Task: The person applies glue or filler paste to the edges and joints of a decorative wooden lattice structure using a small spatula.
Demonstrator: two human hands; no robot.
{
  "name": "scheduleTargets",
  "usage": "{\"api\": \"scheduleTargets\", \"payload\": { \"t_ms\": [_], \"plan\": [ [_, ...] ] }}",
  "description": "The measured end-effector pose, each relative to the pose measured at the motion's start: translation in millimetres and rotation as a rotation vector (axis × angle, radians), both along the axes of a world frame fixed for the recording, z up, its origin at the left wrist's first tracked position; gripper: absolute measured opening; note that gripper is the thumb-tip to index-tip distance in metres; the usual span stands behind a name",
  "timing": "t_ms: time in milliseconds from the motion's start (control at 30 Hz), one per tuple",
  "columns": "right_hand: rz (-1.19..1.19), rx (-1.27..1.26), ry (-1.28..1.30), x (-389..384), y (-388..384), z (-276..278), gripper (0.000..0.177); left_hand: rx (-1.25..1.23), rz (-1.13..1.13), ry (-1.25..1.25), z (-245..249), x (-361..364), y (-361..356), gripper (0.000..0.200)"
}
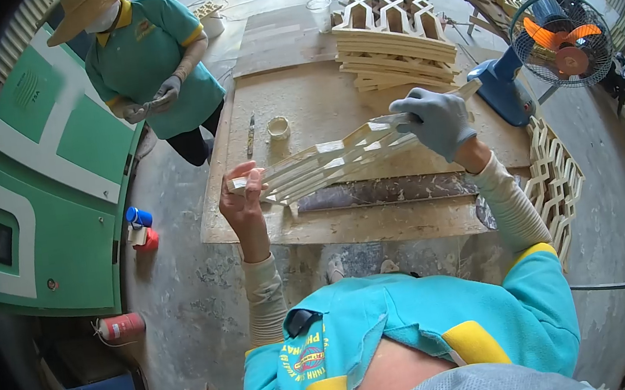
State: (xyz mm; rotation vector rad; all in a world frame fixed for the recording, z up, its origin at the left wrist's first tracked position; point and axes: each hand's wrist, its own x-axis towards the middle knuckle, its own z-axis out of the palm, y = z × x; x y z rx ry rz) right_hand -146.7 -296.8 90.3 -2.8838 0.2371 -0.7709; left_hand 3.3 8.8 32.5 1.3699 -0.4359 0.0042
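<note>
A pale wooden lattice panel is held up at a tilt over the work table, its right end higher. My bare left hand pinches its left end between thumb and fingers. Gloved in grey, my right hand is closed around the panel toward its right end; a thin dark edge shows under those fingers, too small to name. Beyond the panel, a small round tub of pale paste stands on the table. Left of the tub lies a narrow brush-like tool.
Stacked lattice panels stand at the table's back right. A blue fan is at the right, above more lattice leaning by the table edge. A co-worker stands at the left near a green machine. A clear cup is at the back.
</note>
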Motion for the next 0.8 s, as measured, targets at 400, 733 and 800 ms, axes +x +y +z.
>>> {"api": "scheduleTargets", "payload": {
  "t_ms": [400,733,800],
  "plan": [
    [-0.081,0.193,-0.006,-22.7,-14.6,8.8,0.037,0.060,0.015,-0.039,-1.1,3.7,-3.6,0.019],
    [-0.039,0.241,-0.212,-13.0,-19.5,-15.3,0.036,0.090,0.031,-0.023,-1.2,8.2,-7.9,0.020],
    [-0.040,0.251,-0.219,-11.3,-20.3,-15.6,0.036,0.071,0.025,-0.018,-0.3,9.8,-8.6,0.021]
  ]
}}
